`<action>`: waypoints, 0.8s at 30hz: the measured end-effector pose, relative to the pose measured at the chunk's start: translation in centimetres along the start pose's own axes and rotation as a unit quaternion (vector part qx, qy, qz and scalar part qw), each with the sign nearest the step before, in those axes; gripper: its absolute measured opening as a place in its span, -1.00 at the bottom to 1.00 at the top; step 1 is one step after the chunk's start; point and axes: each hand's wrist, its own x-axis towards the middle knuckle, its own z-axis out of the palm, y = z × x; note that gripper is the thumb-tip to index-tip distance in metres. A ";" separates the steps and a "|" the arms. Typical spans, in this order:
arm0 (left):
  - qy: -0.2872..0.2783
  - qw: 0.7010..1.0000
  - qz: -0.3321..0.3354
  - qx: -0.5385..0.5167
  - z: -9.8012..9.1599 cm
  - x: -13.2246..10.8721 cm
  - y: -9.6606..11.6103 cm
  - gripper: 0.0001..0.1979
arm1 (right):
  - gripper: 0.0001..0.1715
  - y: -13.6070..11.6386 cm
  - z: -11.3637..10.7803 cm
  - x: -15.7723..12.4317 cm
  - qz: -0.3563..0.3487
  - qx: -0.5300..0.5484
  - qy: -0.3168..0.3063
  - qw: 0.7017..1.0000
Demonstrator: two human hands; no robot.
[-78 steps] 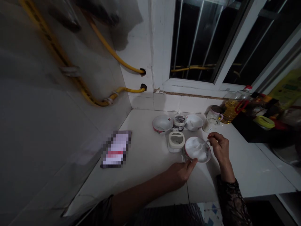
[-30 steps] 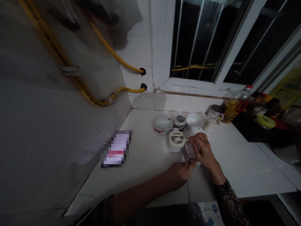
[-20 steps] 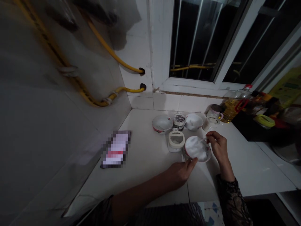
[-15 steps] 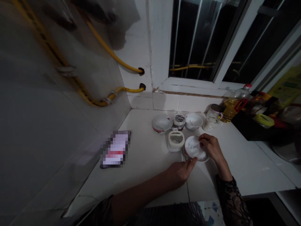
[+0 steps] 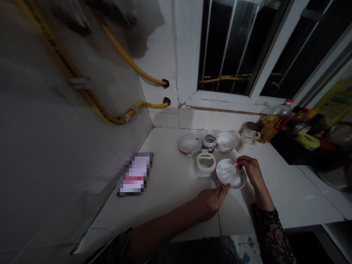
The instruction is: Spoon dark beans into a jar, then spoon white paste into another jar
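Observation:
A bowl (image 5: 242, 182) of white, powder-like stuff (image 5: 227, 175) is tilted at the front of a group of dishes on the white counter. My left hand (image 5: 213, 201) grips its near rim, thumb on the edge and the other fingers mostly hidden below. Over the bowl's right side, my right hand (image 5: 249, 168) pinches the handle of a white spoon (image 5: 232, 166), whose tip lies in the white stuff. Just left of the bowl stands a square lidded container (image 5: 206, 165). Behind are a flower-patterned bowl (image 5: 189, 148), a clear jar (image 5: 209, 142) and another white bowl (image 5: 226, 142).
A pixelated phone-like thing (image 5: 134, 175) lies on the counter (image 5: 167, 183) at left. To the back right stand a handled jar (image 5: 248, 137), an oil bottle (image 5: 267, 128) and a black box (image 5: 288, 148) of condiments. Yellow pipes (image 5: 123, 55) run along the left wall.
My right hand has shifted slightly to the right and the spoon shows more clearly, slanting across the bowl. My left hand keeps its place on the rim.

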 end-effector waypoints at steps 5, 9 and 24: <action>0.004 1.000 0.001 -0.004 -0.1 -0.1 -0.1 -0.34 | -0.85 0.2 -0.3 0.1 -0.033 0.015 0.006 0.999; -0.012 1.000 0.002 0.000 -0.2 -0.1 -0.1 -0.39 | -0.85 0.4 -0.5 0.3 -0.048 0.005 0.013 0.999; -0.004 1.000 0.000 -0.009 0.3 0.0 -0.2 -0.36 | -0.88 -0.1 -0.5 0.5 -0.050 0.053 0.035 0.997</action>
